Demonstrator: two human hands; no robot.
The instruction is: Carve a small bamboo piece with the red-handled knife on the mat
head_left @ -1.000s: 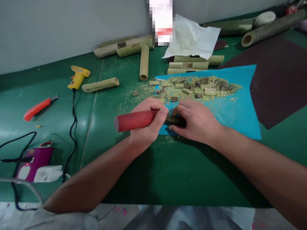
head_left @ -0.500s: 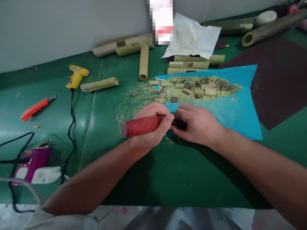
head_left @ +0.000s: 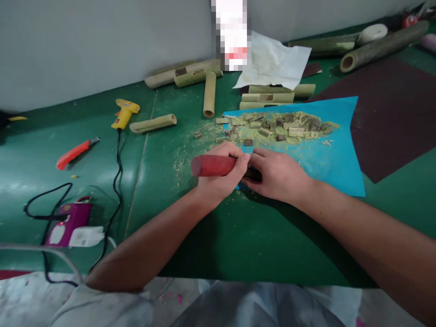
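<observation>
My left hand (head_left: 223, 175) is wrapped round a tool with a red handle (head_left: 213, 165), whose thick end points left. Close against it, my right hand (head_left: 277, 175) is closed at the tool's dark front part (head_left: 254, 174); what else its fingers hold is hidden. Both hands are at the lower left edge of a blue sheet (head_left: 335, 159). Beyond them on that sheet lie small bamboo chips (head_left: 296, 131) and pale green shavings.
Bamboo tubes (head_left: 209, 95) lie towards the wall. On the left are a yellow glue gun (head_left: 125, 112), a red cutter (head_left: 76, 154) and a purple power strip (head_left: 73, 222) with cables. A dark sheet (head_left: 391, 122) lies right, white paper (head_left: 272, 59) behind.
The view has shifted, so the items at the left appear further right. The red handle has swung a little and looks shorter. Both hands have kept their hold.
</observation>
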